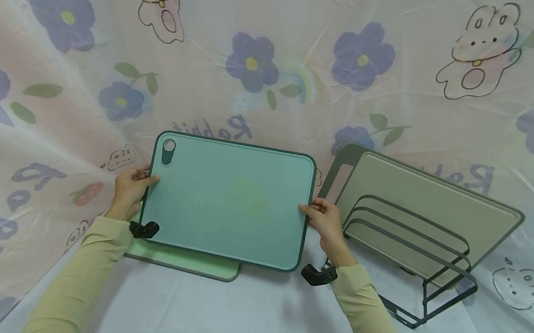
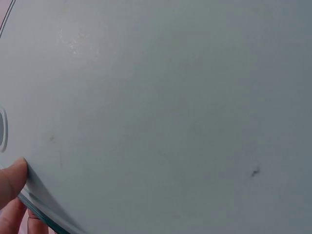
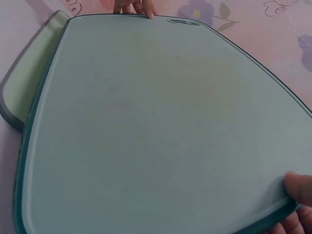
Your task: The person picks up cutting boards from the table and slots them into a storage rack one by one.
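Both hands hold up a teal cutting board (image 1: pixel 226 200) with a dark green rim and a hole in its upper left corner. My left hand (image 1: pixel 129 189) pinches the left edge, thumb on the front face and fingers behind. On the opposite edge, my right hand (image 1: pixel 326 221) grips the same way, its thumb (image 3: pixel 298 187) pressing the face near the rim. The board is tilted up, facing me. Behind and below it lies a light green cutting board (image 1: pixel 193 265) with a grey rim, mostly hidden.
To the right stands a dark metal rack (image 1: pixel 447 275) with several wire loops. A larger grey-green board (image 1: pixel 423 215) with a handle slot leans in it. A printed cloth (image 1: pixel 302 12) with flowers and rabbits hangs behind; white cloth (image 1: pixel 180 311) covers the table.
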Tool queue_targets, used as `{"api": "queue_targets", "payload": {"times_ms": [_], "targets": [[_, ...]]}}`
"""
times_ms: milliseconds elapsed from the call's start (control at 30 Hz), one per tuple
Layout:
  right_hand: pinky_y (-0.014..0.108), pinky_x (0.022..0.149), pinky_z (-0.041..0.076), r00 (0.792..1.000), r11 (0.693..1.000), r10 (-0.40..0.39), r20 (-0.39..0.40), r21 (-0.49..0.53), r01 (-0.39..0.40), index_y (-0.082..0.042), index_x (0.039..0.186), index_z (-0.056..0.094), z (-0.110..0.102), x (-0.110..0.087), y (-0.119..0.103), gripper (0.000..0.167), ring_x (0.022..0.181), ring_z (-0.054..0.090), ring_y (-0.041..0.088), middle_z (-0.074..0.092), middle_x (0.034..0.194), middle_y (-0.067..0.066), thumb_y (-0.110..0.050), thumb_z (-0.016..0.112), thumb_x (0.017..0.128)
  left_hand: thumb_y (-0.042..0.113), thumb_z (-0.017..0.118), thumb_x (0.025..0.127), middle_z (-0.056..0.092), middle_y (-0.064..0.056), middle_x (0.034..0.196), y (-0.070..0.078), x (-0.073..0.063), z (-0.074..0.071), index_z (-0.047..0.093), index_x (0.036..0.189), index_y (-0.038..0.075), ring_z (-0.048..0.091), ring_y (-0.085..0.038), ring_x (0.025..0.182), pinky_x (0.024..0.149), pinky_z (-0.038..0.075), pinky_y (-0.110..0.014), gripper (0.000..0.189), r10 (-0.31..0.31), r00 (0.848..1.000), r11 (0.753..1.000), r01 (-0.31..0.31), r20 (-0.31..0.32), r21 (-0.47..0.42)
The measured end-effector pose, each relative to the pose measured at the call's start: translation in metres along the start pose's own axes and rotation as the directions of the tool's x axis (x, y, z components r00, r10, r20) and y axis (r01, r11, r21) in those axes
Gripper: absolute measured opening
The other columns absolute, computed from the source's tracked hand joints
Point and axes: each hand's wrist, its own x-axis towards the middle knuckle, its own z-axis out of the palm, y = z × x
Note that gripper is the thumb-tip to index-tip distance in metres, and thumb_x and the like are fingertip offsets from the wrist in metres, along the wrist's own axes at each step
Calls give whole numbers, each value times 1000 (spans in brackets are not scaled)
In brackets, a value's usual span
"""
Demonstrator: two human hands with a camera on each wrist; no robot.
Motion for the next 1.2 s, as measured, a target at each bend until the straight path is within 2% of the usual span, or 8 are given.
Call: {"api": "queue_targets", "payload": {"times_ms": [233,467,667,767,933,1067,1200], "targets": [[25,69,53,999,998,-48,23,-27,49,4,109,61,-8,2,-18,31,74,59,12,59,87,3,-15,73,88,8,70,90,51,2,98,5,0,1,52,138,1,49,-7,87,66,49,-16,52,-5,1000,997,4,-5,-81],[28,71,53,999,998,-42,19,-38,43,3,112,61,-15,4,-30,34,75,58,12,59,87,2,-17,74,88,8,70,90,52,3,102,15,-4,2,51,139,4,51,-8,88,67,49,-19,53,0,999,987,5,35,-158],[28,76,52,998,994,-61,3,-86,61,3,114,60,-21,4,-39,38,80,57,12,60,90,2,-19,75,87,11,66,93,51,4,107,24,-5,5,46,143,6,51,-9,92,71,46,-24,54,29,996,991,-17,90,-132],[28,76,52,997,993,-82,2,-80,82,4,114,60,-24,5,-43,38,81,57,13,60,90,2,-17,75,87,12,66,94,50,4,107,28,-4,7,46,142,6,51,-9,91,71,46,-25,53,38,995,992,-27,93,-120],[28,77,52,995,991,-104,6,-79,104,4,114,59,-28,6,-49,38,80,57,10,60,90,0,-16,75,87,11,66,93,49,0,106,36,-1,10,49,139,4,51,-11,91,69,47,-24,49,72,992,985,-55,101,-161],[26,75,53,993,990,-118,9,-76,118,6,114,58,-31,7,-53,38,77,58,8,60,87,-1,-13,75,87,10,67,93,49,-1,104,40,0,10,54,133,3,51,-12,90,68,48,-23,43,107,988,977,-85,107,-196],[29,77,54,991,989,-134,19,-64,135,8,117,57,-32,7,-59,40,77,59,8,61,87,-1,-11,74,87,11,68,92,50,-2,102,45,0,11,57,127,4,53,-12,89,66,48,-22,37,128,987,977,-108,100,-185]]}}
